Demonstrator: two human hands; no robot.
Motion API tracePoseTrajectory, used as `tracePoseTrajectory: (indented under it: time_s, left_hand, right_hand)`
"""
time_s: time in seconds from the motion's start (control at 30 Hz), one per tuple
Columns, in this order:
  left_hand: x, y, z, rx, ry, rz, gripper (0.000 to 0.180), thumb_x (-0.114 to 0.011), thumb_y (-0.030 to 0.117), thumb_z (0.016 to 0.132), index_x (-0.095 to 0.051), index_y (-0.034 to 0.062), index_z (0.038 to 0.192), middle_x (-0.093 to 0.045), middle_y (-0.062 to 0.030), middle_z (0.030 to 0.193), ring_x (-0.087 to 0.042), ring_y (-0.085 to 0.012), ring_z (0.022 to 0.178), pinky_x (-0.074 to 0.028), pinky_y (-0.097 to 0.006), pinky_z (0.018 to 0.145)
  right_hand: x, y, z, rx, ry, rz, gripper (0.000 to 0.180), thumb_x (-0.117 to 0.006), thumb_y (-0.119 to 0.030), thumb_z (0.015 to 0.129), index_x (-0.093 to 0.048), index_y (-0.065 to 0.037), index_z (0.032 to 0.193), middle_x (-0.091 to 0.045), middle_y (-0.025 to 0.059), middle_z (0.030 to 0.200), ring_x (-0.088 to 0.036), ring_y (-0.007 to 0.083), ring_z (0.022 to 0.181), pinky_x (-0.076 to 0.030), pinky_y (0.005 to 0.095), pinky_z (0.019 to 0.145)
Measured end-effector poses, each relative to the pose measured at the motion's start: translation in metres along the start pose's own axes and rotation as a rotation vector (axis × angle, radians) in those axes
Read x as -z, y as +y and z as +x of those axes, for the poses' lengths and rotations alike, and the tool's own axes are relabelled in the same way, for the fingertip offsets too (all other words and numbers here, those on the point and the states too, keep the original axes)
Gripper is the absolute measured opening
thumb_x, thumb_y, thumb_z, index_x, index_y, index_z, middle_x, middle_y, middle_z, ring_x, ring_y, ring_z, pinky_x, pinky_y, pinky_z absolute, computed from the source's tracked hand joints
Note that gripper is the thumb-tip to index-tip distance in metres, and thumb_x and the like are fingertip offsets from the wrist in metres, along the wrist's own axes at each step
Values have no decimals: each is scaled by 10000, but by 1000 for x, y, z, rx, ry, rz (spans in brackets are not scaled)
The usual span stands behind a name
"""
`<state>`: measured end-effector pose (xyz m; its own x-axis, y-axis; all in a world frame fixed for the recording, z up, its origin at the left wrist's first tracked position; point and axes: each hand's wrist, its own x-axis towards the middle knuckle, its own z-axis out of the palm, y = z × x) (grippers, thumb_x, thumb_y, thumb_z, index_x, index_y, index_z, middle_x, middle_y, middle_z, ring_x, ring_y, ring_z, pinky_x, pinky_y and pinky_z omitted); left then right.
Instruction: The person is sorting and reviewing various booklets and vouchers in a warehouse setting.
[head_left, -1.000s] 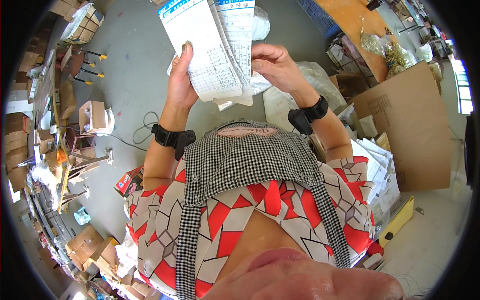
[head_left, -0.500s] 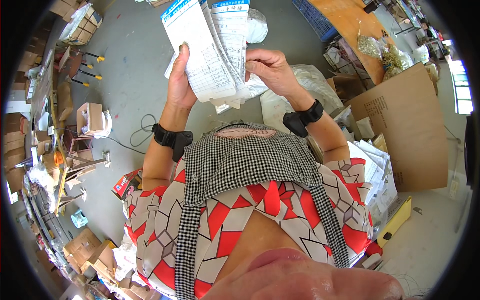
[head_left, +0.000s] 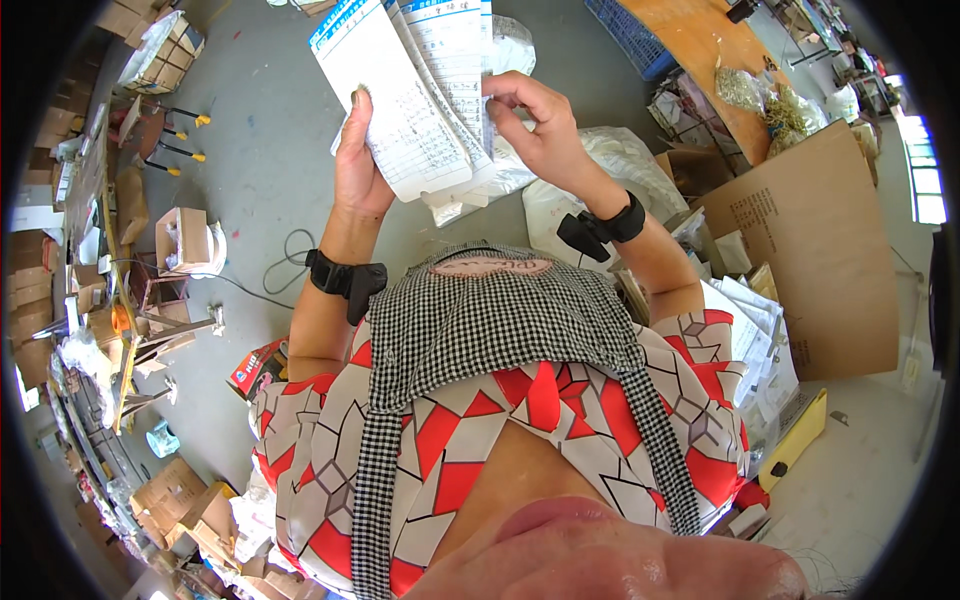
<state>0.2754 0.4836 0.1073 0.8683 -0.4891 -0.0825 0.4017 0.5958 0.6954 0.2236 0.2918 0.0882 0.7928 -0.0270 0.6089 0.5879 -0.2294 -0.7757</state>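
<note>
Up in front of me, my left hand (head_left: pixel 362 165) grips a fanned stack of paper time cards (head_left: pixel 405 110), its thumb pressed on the front card. The cards are white with blue top bands, ruled grids and handwriting. At the stack's right edge, my right hand (head_left: pixel 545 125) has its thumb and index finger closed at the side of a rear card (head_left: pixel 450 50). The fingertips are partly hidden by the card edge.
Below the cards lie white plastic sacks (head_left: pixel 600 165). A large cardboard sheet (head_left: pixel 810 260) leans at right, near a wooden table (head_left: pixel 715 70) and a blue crate (head_left: pixel 635 40). Stools (head_left: pixel 155 135) and a cluttered workbench (head_left: pixel 120 330) stand at left. A cable (head_left: pixel 245 290) trails across the floor.
The card stack and my left hand have shifted slightly left. My right hand has moved a little up, its fingers more bent at the card edge.
</note>
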Motion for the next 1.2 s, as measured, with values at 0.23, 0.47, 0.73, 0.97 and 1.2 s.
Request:
tracePoseTrajectory:
  time_s: [0.23, 0.47, 0.73, 0.97, 1.2]
  left_hand:
    - [7, 10, 21, -46, 19, 214, 438, -406, 344, 934, -420, 21, 1230, -530, -115, 1176, -556, -206, 1031, -477, -336, 862]
    - [-20, -43, -55, -26, -33, 234, 428, -394, 335, 939, -438, 8, 1211, -547, -118, 1152, -572, -194, 1011, -496, -325, 834]
    - [-77, -147, -180, 122, -133, 86, 399, -409, 325, 936, -487, 11, 1170, -580, -107, 1109, -598, -185, 967, -509, -307, 809]
    - [-28, -64, -55, 137, -75, 145, 480, -369, 363, 942, -368, 23, 1281, -505, -123, 1217, -537, -215, 1069, -472, -337, 883]
    - [-14, -8, 14, 109, -175, 49, 504, -314, 363, 949, -331, 9, 1308, -485, -183, 1235, -528, -268, 1094, -469, -376, 898]
  right_hand:
    - [2, 9, 27, -145, -91, 114, 214, -500, -185, 905, -588, 9, 926, -524, 13, 686, -433, 67, 591, -378, 224, 544]
    - [25, -38, -58, -224, 13, 76, 214, -508, -185, 908, -581, 11, 867, -446, -36, 617, -356, 38, 564, -314, 214, 478]
    - [76, -98, -206, -133, 431, 38, 230, -418, -178, 948, -454, -14, 791, -393, -44, 610, -315, 24, 576, -298, 204, 480]
    - [38, -15, -63, -207, 506, 371, 227, -428, -185, 947, -496, -6, 826, -498, -35, 672, -393, 19, 601, -347, 194, 512]
    - [34, 30, 13, -315, 469, 819, 216, -449, -157, 930, -574, 13, 974, -639, 75, 940, -612, 100, 803, -501, 228, 689]
